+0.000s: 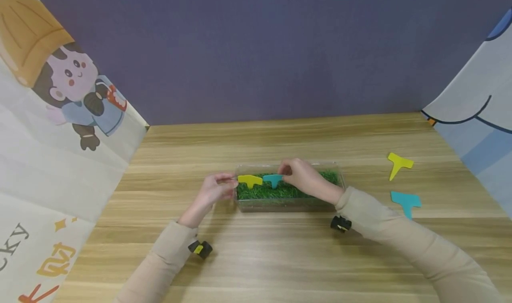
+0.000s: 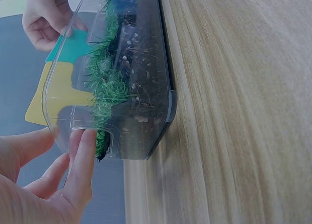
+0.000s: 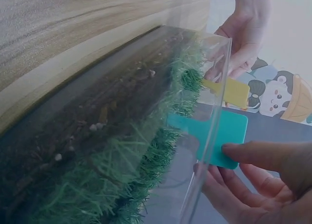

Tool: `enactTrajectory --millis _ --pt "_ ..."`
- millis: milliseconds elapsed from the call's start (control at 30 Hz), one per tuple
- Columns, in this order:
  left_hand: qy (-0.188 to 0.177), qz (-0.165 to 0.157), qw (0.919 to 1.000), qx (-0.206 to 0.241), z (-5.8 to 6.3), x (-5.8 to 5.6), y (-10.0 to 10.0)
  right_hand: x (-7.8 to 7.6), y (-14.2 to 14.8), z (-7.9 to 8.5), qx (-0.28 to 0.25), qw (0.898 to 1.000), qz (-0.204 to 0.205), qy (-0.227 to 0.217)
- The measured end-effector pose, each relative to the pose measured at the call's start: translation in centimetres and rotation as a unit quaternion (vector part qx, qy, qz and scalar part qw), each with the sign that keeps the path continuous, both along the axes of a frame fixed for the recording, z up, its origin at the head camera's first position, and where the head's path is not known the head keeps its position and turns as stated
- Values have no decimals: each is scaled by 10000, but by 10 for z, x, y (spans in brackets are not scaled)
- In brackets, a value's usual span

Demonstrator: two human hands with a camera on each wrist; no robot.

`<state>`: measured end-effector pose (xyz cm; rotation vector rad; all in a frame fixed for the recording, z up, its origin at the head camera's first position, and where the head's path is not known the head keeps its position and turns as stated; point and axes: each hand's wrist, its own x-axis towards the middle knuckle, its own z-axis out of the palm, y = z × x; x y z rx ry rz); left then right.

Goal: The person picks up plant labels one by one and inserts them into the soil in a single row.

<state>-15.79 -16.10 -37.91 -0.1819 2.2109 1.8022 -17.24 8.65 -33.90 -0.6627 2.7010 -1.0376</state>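
A clear plastic planter box (image 1: 288, 204) with soil and green grass (image 2: 105, 83) stands on the table. Toward its left end a yellow T-shaped plant label (image 1: 250, 180) is upright in the grass. Beside it stands a teal T-shaped plant label (image 3: 224, 136), its stem down among the blades. My right hand (image 1: 302, 176) pinches the teal label's right edge between thumb and fingers. At the box's left end, my left hand (image 1: 212, 191) touches the clear wall with its fingers extended; its thumb is near the yellow label's edge (image 2: 36, 112).
To the right lie a second yellow plant label (image 1: 399, 164) and, partly behind the right sleeve, another teal one (image 1: 406, 200). A dark panel (image 1: 256, 54) rises behind the wooden table (image 1: 256, 258), with printed sheets on both sides.
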Motion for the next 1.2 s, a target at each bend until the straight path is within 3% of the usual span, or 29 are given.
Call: enactTrajectory --millis 733,1067,1200 --pt "19 -16 10000 -58 -2 -1 0 2 6 10 235 9991 284 -209" --pt "6 -7 10000 -66 -1 -1 0 0 26 13 236 9957 887 -154" --pt "213 -97 9997 53 0 1 0 -1 35 14 286 9939 1058 -125"
